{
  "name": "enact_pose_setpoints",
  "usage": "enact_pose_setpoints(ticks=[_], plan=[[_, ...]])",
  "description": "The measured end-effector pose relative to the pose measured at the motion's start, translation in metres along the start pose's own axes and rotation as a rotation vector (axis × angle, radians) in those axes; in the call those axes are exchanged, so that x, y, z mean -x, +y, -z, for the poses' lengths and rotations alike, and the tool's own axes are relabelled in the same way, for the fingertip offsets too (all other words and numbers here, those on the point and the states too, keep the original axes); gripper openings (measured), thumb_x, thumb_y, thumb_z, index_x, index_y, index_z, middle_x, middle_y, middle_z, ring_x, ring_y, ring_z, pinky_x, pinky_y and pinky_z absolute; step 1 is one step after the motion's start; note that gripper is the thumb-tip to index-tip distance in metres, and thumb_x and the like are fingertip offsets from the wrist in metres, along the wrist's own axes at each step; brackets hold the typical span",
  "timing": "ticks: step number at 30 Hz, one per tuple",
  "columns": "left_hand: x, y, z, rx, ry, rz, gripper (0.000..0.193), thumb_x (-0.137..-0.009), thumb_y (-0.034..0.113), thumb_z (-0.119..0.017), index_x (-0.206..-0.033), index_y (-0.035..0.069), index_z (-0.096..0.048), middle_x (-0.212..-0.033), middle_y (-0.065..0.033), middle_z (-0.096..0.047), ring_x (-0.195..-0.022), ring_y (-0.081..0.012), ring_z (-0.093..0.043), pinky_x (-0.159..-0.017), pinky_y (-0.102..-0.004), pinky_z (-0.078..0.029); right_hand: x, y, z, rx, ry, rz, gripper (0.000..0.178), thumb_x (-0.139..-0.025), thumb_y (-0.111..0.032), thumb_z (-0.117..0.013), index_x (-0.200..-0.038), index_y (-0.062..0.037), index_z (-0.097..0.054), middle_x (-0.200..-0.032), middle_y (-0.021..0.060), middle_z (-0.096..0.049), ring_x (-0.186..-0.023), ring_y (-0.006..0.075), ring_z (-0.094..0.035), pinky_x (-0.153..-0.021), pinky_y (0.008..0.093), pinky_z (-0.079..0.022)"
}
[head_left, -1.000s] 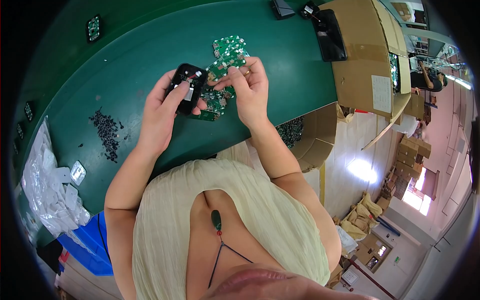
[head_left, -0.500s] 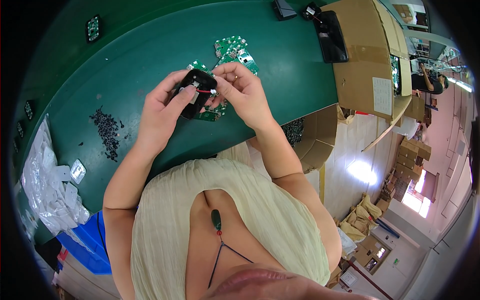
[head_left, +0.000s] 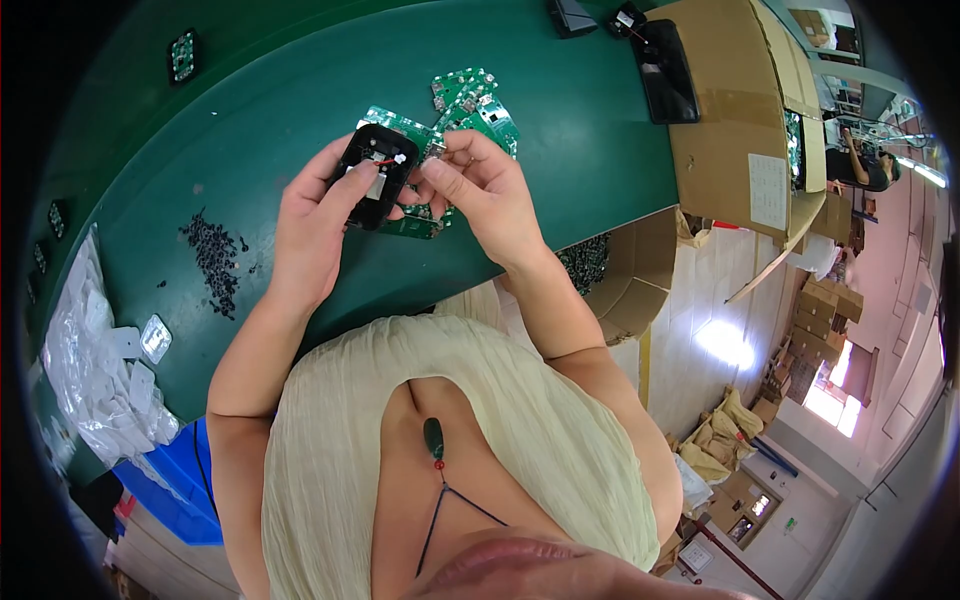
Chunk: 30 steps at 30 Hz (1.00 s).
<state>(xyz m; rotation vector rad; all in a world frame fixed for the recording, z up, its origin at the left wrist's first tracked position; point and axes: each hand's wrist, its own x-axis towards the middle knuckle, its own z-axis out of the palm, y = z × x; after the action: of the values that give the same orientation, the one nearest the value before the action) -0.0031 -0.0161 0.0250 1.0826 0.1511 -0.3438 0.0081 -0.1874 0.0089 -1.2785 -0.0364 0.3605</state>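
Note:
My left hand (head_left: pixel 328 205) grips a black plastic casing (head_left: pixel 372 211), its open inside turned up and the thumb pressing into it. A short red wire with a white connector (head_left: pixel 400 159) lies inside near the casing's top. Just right of the casing is my right hand (head_left: pixel 480 185), thumb and index finger closed at a small metallic piece beside a green board; whether it holds that piece is unclear. Green circuit boards (head_left: pixel 390 122) lie on the table under and beyond both hands, partly hidden by the casing and fingers. More boards (head_left: pixel 495 122) overlap farther off.
Small black pieces (head_left: pixel 213 262) are heaped on the green table (head_left: pixel 560 170) at left, near a plastic bag of white parts (head_left: pixel 100 375). At right stand a large cardboard box (head_left: pixel 725 120) and a black panel (head_left: pixel 667 75). A lower open carton (head_left: pixel 635 280) sits beside the table.
The casing has tilted so its inside faces up more, moving slightly left. My right hand has moved off the wire's connector, a little to the right.

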Motion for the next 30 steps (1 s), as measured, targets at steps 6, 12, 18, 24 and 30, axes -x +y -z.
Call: enact_pose_setpoints(ticks=[6, 12, 18, 24, 30], plan=[[0.002, -0.001, 0.001, -0.060, 0.000, -0.014, 0.027, -0.088, 0.008, -0.046, -0.113, -0.001, -0.051, -0.097, -0.0091, -0.060, -0.076, -0.0157, -0.061, -0.063, -0.0258, -0.050, 0.000, -0.002, 0.002, -0.014, 0.014, 0.010, 0.016, -0.087, -0.010, -0.054, -0.099, 0.0002, -0.049, -0.080, 0.0076, -0.060, -0.066, 0.0087, -0.055, -0.055, 0.0213, -0.046], [0.003, -0.002, 0.001, -0.121, -0.026, -0.073, 0.028, -0.088, 0.006, -0.044, -0.114, -0.002, -0.050, -0.106, -0.0108, -0.058, -0.076, -0.0184, -0.062, -0.061, -0.0258, -0.050, 0.003, -0.002, -0.003, -0.029, 0.008, 0.024, 0.018, -0.088, -0.009, -0.053, -0.101, 0.0001, -0.047, -0.083, 0.0077, -0.059, -0.066, 0.0103, -0.057, -0.057, 0.0217, -0.047], [0.005, 0.000, -0.005, -0.063, -0.048, -0.061, 0.027, -0.089, 0.007, -0.045, -0.113, -0.002, -0.050, -0.102, -0.0099, -0.058, -0.073, -0.0161, -0.061, -0.063, -0.0250, -0.050, -0.002, -0.001, -0.001, -0.052, 0.178, 0.191, 0.016, -0.087, -0.005, -0.052, -0.100, -0.0009, -0.044, -0.085, 0.0087, -0.058, -0.072, 0.0141, -0.059, -0.061, 0.0243, -0.048], [-0.005, 0.003, 0.007, -0.089, 0.149, -0.020, 0.022, -0.089, 0.011, -0.046, -0.106, -0.001, -0.052, -0.083, -0.0092, -0.061, -0.063, -0.0137, -0.059, -0.056, -0.0246, -0.047, 0.005, -0.023, 0.007, 0.063, 0.147, 0.371, 0.021, -0.086, -0.002, -0.049, -0.107, -0.0003, -0.049, -0.089, 0.0081, -0.059, -0.079, 0.0155, -0.059, -0.066, 0.0240, -0.047], [-0.009, -0.002, 0.009, -0.060, 0.148, -0.002, 0.020, -0.089, 0.012, -0.047, -0.103, -0.001, -0.052, -0.080, -0.0093, -0.060, -0.062, -0.0142, -0.059, -0.056, -0.0252, -0.047, 0.047, -0.030, -0.032, 0.198, -0.671, 0.006, 0.031, -0.080, -0.006, -0.062, -0.111, -0.0019, -0.057, -0.091, 0.0083, -0.063, -0.076, 0.0156, -0.060, -0.066, 0.0284, -0.047]])
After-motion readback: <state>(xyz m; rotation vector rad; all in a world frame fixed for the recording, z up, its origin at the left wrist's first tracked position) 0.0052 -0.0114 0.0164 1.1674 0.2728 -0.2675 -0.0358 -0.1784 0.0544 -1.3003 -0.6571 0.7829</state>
